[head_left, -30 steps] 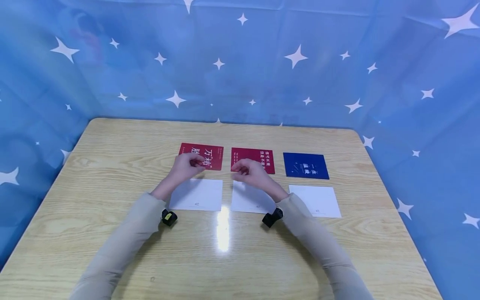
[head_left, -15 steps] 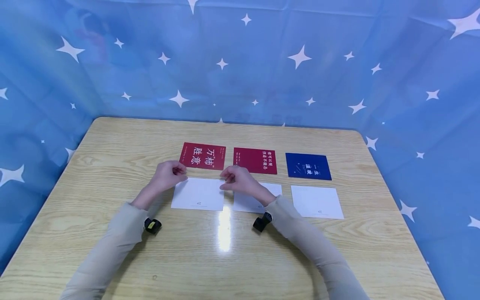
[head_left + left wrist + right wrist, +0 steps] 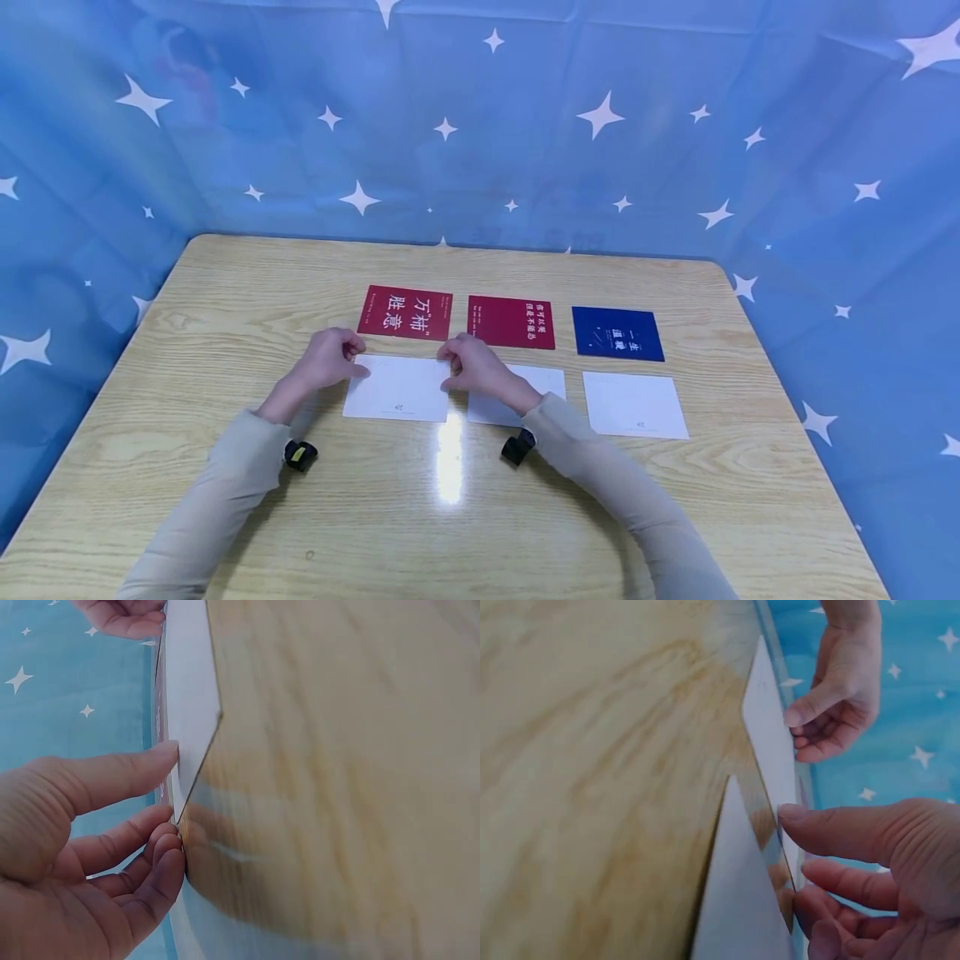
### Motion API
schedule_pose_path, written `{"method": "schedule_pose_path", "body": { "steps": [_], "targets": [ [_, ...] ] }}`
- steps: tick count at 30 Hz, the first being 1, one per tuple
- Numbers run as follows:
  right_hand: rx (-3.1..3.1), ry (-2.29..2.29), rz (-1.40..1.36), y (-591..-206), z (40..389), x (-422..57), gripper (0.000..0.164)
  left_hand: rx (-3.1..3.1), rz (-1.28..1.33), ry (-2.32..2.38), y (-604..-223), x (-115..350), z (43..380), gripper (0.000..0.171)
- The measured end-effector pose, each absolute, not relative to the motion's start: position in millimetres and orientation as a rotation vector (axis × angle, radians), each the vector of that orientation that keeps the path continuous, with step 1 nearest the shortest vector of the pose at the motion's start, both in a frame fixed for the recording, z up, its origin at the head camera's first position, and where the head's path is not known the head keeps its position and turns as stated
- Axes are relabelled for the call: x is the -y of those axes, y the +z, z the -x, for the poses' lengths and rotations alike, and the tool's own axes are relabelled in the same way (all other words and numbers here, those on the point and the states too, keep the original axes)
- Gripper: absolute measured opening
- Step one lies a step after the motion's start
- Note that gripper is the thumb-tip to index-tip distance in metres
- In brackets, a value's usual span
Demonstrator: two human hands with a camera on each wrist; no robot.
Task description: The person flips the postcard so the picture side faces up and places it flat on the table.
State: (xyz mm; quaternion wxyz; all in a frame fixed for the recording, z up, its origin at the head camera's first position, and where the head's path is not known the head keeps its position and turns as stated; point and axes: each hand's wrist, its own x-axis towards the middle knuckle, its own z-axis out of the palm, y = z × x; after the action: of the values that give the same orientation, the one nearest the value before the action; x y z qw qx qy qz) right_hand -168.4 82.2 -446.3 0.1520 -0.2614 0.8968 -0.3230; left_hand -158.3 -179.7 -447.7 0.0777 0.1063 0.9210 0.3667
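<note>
A white card (image 3: 397, 387) lies on the wooden table, leftmost in the nearer row. At its far left corner is my left hand (image 3: 326, 358), its thumb (image 3: 166, 756) over the card and its other fingertips right at the corner. My right hand (image 3: 480, 367) is at the far right corner, thumb (image 3: 793, 814) at the card's edge and loosely bent fingers beyond it. Both hands keep a gap between thumb and fingers. A second white card (image 3: 487, 408) lies partly hidden under the right forearm.
Beyond the white cards lie two red cards, a left one (image 3: 405, 312) and a right one (image 3: 512, 322), and a blue card (image 3: 618, 333). A third white card (image 3: 637, 404) is nearer, below the blue one. A star-patterned blue curtain (image 3: 480, 150) borders the table.
Both hands have come back from over the red cards and shifted left to the leftmost white card's far corners. The cards lie in the same arrangement.
</note>
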Motion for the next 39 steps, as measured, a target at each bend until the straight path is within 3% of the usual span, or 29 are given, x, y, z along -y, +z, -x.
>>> {"method": "schedule_pose_path", "body": {
  "steps": [21, 26, 34, 39],
  "targets": [
    [-2.562, -0.686, 0.713, -438, 174, -72, 0.041, -2.742, -0.360, 0.982, -447, 180, 158, 0.020],
    [-2.529, -0.724, 0.659, -436, 170, -71, 0.040, -2.733, -0.341, 1.045, -448, 180, 157, 0.025],
    [-2.499, -0.835, 0.722, -438, 170, -77, 0.016, -2.618, -0.355, 1.182, -447, 191, 155, 0.017],
    [-2.448, -0.977, 0.798, -437, 172, -86, 0.014, -2.457, -0.343, 1.337, -441, 202, 151, 0.016]
  ]
}}
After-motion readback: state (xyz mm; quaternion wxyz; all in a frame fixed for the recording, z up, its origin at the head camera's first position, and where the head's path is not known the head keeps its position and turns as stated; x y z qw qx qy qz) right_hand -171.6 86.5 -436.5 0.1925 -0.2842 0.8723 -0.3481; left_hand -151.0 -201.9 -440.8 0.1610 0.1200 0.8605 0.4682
